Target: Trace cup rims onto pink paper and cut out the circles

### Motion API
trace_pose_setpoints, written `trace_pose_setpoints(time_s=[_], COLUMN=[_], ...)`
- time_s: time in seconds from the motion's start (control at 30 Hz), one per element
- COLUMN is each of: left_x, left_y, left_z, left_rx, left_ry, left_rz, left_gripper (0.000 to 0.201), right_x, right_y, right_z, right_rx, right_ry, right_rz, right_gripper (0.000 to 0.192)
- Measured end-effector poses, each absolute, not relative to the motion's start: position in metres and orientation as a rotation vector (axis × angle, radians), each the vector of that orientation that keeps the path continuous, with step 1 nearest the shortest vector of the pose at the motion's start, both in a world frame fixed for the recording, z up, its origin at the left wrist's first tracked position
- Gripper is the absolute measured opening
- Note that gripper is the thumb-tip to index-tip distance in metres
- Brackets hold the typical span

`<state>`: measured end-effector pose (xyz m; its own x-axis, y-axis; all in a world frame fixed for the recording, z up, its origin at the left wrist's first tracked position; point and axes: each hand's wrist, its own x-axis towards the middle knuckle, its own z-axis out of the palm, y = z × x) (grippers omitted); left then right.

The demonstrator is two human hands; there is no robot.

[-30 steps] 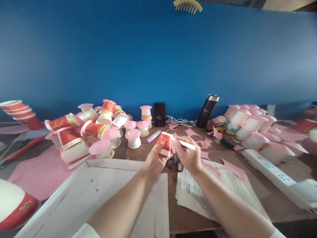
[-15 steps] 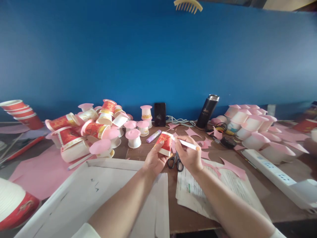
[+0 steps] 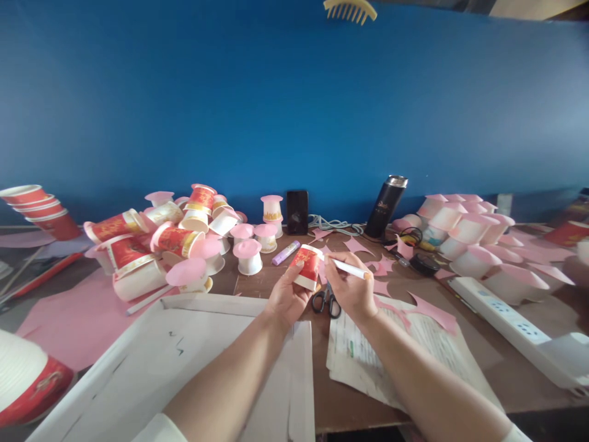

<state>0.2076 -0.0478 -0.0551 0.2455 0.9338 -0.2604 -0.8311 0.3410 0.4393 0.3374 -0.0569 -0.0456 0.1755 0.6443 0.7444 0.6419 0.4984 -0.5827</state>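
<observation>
My left hand (image 3: pixel 289 296) is closed around a red paper cup (image 3: pixel 307 265) with gold print and white ends, held tilted above the table. In my right hand (image 3: pixel 352 288) is a white marker pen (image 3: pixel 348 268), gripped like a writing tool. Its tip end is close to the cup's right side; whether it touches I cannot tell. Just below the hands lie black-handled scissors (image 3: pixel 332 304), partly covered. A purple glue stick (image 3: pixel 286 252) rests behind the cup. To the left is a pile of paper cups (image 3: pixel 177 239) with pink paper discs on their ends.
A white box lid (image 3: pixel 184 350) lies in front at left, printed papers (image 3: pixel 350 350) at right. Pink paper scraps (image 3: pixel 435 312) are scattered about. Farther back stand a phone (image 3: pixel 297 212) and a black flask (image 3: pixel 385 205). A power strip (image 3: pixel 501 310) and more pink-topped cups (image 3: pixel 473 230) are at right.
Almost nothing differs. Both hands keep their hold on the cup and the pen, with at most a very slight shift.
</observation>
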Motion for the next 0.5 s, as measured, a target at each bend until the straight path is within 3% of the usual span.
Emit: trace_pose_setpoints(time_s=[0.5], left_x=[0.2070], left_y=[-0.0480], left_z=[-0.0540], left_rx=[0.226], left_ry=[0.536], left_rz=[1.225], left_gripper=[0.020], right_x=[0.3368], right_y=[-0.0583], right_z=[-0.0430], right_rx=[-1.175], right_ry=[-1.526], right_rz=[-0.039], right_gripper=[0.011])
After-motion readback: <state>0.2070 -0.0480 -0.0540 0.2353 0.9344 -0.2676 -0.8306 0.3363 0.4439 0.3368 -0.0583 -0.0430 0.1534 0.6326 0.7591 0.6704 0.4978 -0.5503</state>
